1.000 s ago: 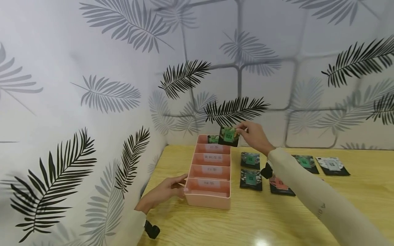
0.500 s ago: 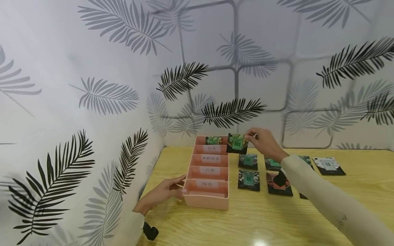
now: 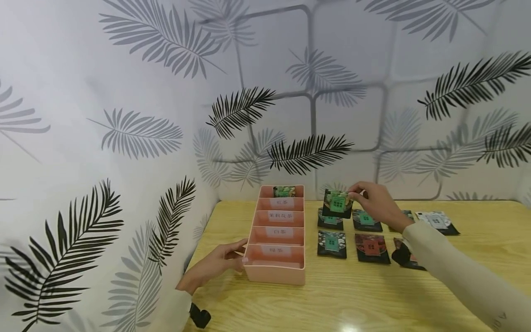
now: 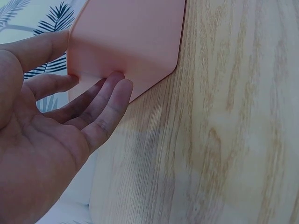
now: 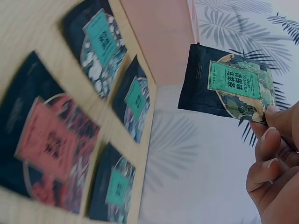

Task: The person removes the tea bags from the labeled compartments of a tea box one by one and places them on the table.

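Note:
My right hand [image 3: 375, 203] pinches a black tea sachet [image 3: 337, 204] with a green label by its edge, held up in front of the wall. In the right wrist view this sachet [image 5: 229, 84] reads "Oolong Tea", and thumb and fingers grip one corner. A pink divided box [image 3: 275, 274] stands left of it, several compartments bearing paper labels. Another green-labelled sachet [image 3: 284, 192] is in its rearmost compartment. At the box's front left corner rests my left hand [image 3: 215, 263]. In the left wrist view its fingertips touch the pink wall [image 4: 126, 42], fingers loosely bent.
Right of the box lie several sachets in two rows on the wooden table [image 3: 332, 295]: a teal-labelled one [image 3: 332, 244], a red-labelled one [image 3: 372, 248], a green-labelled one [image 3: 367, 220] and a white one [image 3: 437, 222]. A leaf-patterned wall [image 3: 265, 115] rises behind and at left.
My right hand has carried the sachet rightward and down from beside the box's rear compartment to above the laid-out sachets. My left hand stays at the box's corner.

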The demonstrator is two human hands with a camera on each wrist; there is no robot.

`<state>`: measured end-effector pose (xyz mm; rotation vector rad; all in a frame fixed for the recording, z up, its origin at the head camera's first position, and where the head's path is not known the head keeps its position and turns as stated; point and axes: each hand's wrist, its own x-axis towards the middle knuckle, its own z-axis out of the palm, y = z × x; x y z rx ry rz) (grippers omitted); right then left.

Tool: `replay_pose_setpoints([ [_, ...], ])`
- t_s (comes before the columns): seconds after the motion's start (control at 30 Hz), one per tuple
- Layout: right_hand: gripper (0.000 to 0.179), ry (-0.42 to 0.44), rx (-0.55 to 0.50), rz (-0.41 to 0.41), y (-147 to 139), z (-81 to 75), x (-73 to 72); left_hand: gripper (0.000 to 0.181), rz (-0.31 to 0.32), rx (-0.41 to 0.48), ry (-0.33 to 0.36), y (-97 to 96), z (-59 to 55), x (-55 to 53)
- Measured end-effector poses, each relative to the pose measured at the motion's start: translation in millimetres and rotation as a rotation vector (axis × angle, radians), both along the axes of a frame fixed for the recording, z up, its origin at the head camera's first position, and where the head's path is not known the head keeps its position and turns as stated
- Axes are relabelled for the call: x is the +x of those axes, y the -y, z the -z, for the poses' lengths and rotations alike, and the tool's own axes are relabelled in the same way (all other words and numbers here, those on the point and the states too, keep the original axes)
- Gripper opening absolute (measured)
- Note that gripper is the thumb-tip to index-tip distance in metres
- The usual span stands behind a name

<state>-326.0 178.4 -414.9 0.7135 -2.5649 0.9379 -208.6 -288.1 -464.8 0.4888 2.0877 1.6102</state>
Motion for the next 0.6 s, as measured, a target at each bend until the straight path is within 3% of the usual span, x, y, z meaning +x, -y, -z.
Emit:
replay_pose_setpoints([
  [0.6, 0.020, 0.013, 0.034, 0.102, -74.5, 14.1, 37.0, 0.066, 0.018, 0.014, 0.009, 0.1, 3.0, -0.6],
])
